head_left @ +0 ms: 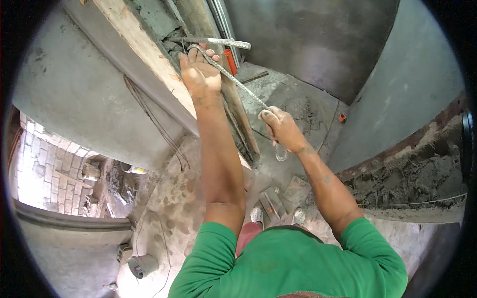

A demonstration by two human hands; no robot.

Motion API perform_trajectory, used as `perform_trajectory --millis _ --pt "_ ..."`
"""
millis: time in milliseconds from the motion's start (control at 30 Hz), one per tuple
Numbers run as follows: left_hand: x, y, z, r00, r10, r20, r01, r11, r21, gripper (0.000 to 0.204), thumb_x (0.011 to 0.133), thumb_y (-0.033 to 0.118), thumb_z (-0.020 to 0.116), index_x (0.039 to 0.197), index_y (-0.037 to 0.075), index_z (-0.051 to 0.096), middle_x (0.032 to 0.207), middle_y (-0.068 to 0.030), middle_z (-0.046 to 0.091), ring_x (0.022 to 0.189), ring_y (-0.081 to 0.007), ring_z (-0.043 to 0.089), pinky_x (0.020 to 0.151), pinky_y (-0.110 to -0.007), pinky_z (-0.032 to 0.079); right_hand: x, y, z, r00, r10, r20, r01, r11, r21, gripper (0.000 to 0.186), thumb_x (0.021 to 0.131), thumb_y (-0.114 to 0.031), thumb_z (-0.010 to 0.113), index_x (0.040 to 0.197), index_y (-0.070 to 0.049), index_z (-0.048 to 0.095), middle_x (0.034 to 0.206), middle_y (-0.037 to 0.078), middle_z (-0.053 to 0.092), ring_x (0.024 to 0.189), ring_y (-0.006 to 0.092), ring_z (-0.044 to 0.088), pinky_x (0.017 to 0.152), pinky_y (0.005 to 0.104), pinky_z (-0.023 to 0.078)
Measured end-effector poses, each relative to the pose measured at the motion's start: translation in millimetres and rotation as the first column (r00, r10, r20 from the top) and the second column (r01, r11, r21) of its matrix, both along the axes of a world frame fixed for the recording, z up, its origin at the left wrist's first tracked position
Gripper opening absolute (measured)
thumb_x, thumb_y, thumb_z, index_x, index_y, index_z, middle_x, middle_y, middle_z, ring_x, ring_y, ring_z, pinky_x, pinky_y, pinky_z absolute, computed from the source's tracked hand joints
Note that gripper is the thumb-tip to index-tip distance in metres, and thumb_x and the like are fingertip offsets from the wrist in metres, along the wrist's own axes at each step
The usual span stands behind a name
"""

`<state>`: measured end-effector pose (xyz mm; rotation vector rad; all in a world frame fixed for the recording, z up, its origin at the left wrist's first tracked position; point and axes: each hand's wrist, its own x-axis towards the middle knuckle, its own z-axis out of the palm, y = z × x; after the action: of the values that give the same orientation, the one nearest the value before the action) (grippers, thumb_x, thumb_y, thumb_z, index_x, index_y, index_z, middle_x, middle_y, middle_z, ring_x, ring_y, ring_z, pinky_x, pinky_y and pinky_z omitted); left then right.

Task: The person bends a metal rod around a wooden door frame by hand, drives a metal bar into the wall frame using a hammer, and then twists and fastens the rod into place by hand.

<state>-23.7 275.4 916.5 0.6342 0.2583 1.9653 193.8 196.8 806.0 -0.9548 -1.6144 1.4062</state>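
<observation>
My right hand [285, 128] is closed around a ribbed steel bar [243, 88], whose rounded loop end hangs below the fist. From there the bar slants up and left to a hooked end by the fingers of my left hand [202, 77]. That hand is palm up, fingers apart and partly curled, with the bar crossing in front of the fingertips. Just above it, another steel bar [228, 43] sticks out sideways from the gap between wooden boards. Thin wire [184, 45] shows around that bar's inner end; its exact wrap is hard to make out.
A long wooden board [144, 47] and a second board [243, 124] flank a rough concrete gap. An orange pipe [230, 62] stands behind. Loose wires [154, 119] hang on the left wall. Wood pieces [272, 202] lie near my feet, a bucket [143, 266] at lower left.
</observation>
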Motion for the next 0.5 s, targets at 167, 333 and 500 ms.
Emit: perform_trajectory --millis 167,333,500 --pt "-19.6 3.0 -2.1 0.979 -0.198 0.057 0.192 0.977 0.090 0.042 0.101 0.042 0.043 0.112 0.003 0.050 0.105 -0.0101 0.055 0.079 -0.0202 0.049 0.069 -0.035 0.042 -14.3 -14.7 -6.7 0.993 -0.114 0.037 0.104 0.972 0.213 0.032 0.101 -0.030 0.044 0.102 -0.002 0.058 0.058 -0.001 0.045 0.044 0.0097 0.040 0.042 0.0276 0.041" --pt "-14.7 10.4 -2.4 0.973 -0.183 0.142 0.180 0.983 0.033 0.017 0.101 0.025 0.050 0.098 0.009 0.051 0.087 -0.0036 0.055 0.066 -0.0152 0.048 0.059 -0.030 0.041 -17.5 -38.0 17.3 0.999 -0.025 -0.039 0.020 0.993 -0.114 0.032 0.101 -0.032 0.046 0.101 -0.003 0.056 0.056 -0.003 0.041 0.042 0.0078 0.037 0.040 0.0283 0.041" --pt "-15.2 18.2 -4.2 0.990 -0.122 0.070 0.119 0.992 0.050 0.015 0.101 0.022 0.051 0.097 0.008 0.050 0.085 -0.0026 0.053 0.061 -0.0124 0.047 0.053 -0.028 0.039 -29.5 -52.2 28.0 0.953 -0.004 -0.303 -0.160 0.843 -0.514 0.033 0.102 -0.036 0.047 0.108 -0.005 0.054 0.055 -0.005 0.037 0.041 0.0053 0.033 0.037 0.0230 0.036"
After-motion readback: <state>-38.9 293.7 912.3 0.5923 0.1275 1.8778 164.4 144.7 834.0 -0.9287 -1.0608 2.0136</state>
